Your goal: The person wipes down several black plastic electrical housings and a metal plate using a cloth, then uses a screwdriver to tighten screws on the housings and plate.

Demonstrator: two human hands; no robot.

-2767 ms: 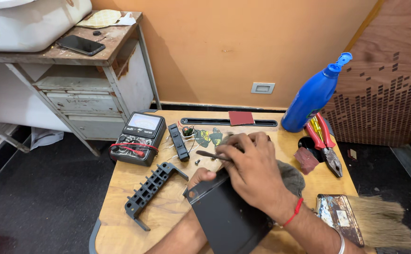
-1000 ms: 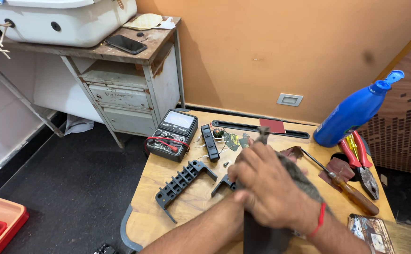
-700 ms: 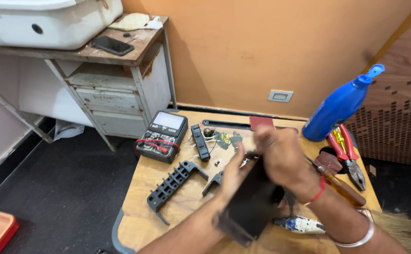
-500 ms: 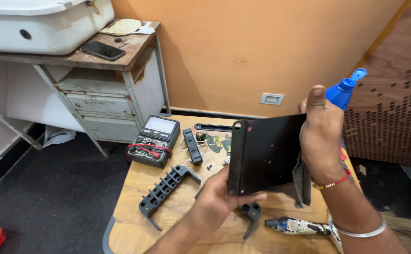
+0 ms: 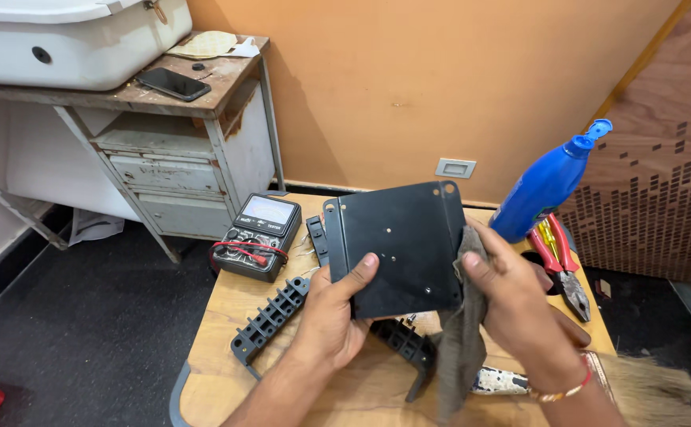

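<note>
The left hand gripped the lower left edge of a flat black metal plate, thumb pressed on its face and fingers behind it. The plate was held upright above the middle of the wooden tabletop, tilted slightly, with small holes across its surface. The right hand clenched a grey rag against the plate's right edge, and the rag hung down from the fingers towards the tabletop.

On the tabletop, below the plate and to the left, lay a long black plastic strip with a row of slots. Another black piece lay just under the plate. Farther off on the left sat a black meter with red and black leads wrapped over it. To the right stood a blue plastic bottle, leaning, and just beside it lay red-handled pliers. A brush with pale bristles lay at the near right corner.

Off to the far left stood a worn metal cabinet with a dark phone on top, next to a white tub.
</note>
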